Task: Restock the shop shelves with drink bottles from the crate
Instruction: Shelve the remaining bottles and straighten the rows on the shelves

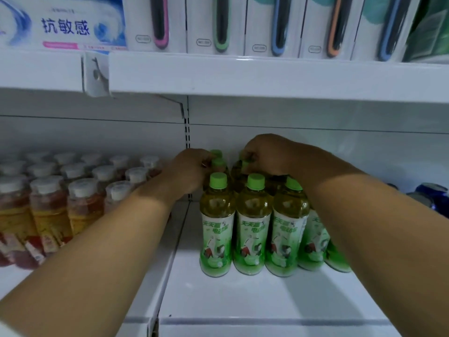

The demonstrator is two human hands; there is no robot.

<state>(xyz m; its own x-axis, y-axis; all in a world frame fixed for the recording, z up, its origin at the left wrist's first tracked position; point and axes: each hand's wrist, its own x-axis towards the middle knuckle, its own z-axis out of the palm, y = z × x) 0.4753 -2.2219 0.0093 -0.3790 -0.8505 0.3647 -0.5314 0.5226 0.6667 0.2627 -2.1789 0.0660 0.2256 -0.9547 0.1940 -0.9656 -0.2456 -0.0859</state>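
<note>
1. Far left on the lower shelf (pixel 255 297) there's a block of white-capped bottles (pixel 48 205) with orange and red labels, packed in rows going back.
2. Up top, the upper shelf (pixel 267 74) has a toothpaste box (pixel 63 25) on the left, then a row of white packs (pixel 218 23) with coloured handles running off to the right.
3. The left hand (pixel 187 173) reaches in just right of those white-capped bottles, fingers curled round the green cap of a bottle in the back row (pixel 218 164).
4. The green-capped bottles (pixel 252 222) stand upright in the middle of the lower shelf, three in the near row, more behind them and to the right.
5. The right hand (pixel 264 154) is over the far bottles, fingers pinched on another green top (pixel 244 158), though it's mostly hidden.
6. Far right edge, some blue things (pixel 430 193), too blurry to tell what they are.
</note>
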